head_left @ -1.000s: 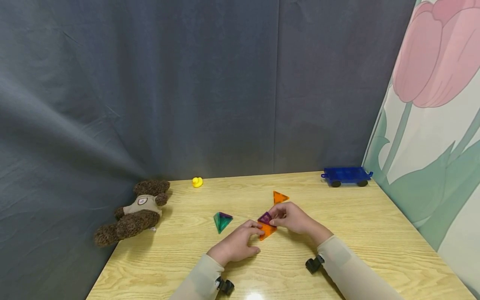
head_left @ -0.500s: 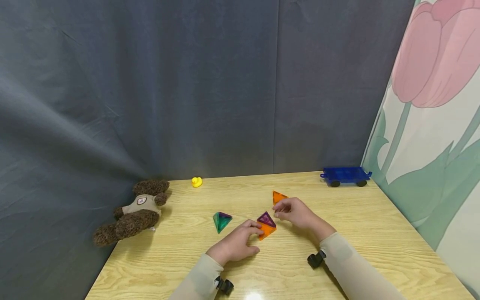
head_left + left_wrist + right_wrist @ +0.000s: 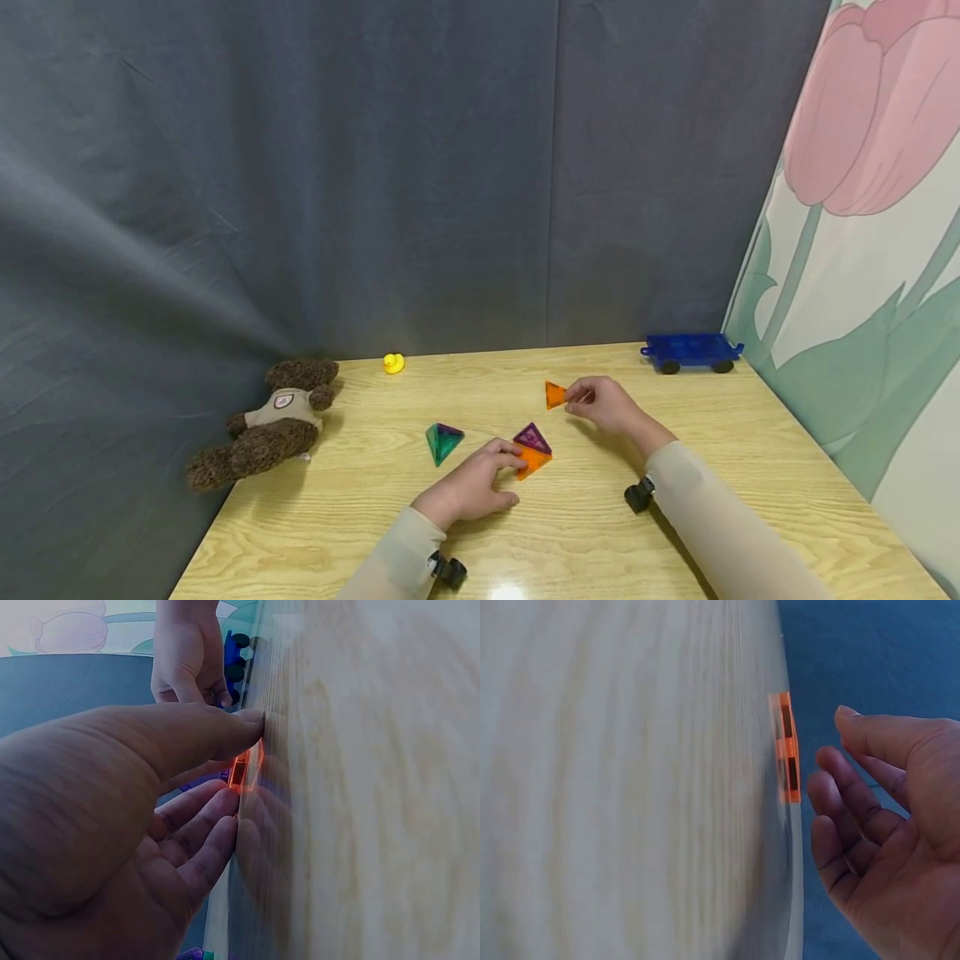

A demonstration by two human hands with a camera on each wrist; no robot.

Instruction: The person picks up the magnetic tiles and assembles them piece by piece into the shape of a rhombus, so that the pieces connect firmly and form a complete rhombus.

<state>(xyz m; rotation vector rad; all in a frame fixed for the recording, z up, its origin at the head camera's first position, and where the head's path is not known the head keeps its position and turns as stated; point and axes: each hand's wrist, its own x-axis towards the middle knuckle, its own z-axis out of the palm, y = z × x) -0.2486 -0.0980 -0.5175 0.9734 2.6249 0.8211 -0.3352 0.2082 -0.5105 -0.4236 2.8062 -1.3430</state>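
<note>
In the head view my left hand (image 3: 476, 483) rests its fingertips at the left edge of an orange triangular magnetic tile (image 3: 536, 463). A purple triangular tile (image 3: 533, 437) lies against that tile's far side. Past them, my right hand (image 3: 606, 405) hovers at another orange triangular tile (image 3: 553, 395), covering its right part. The right wrist view shows that tile (image 3: 793, 772) on edge at the tabletop, with a gap between it and my loosely bent right fingers (image 3: 826, 791). From the left wrist, the near orange tile (image 3: 240, 771) shows beyond my left thumb.
A green and purple tile piece (image 3: 444, 443) stands left of my left hand. Along the back are a yellow toy duck (image 3: 393, 363) and a blue wheeled toy base (image 3: 692, 351). A brown teddy bear (image 3: 281, 421) lies at the left edge of the wooden table (image 3: 360, 533).
My right hand has let go of the purple tile, leaving it against the near orange tile, and moved back and right to the far orange tile. My left hand has stayed put.
</note>
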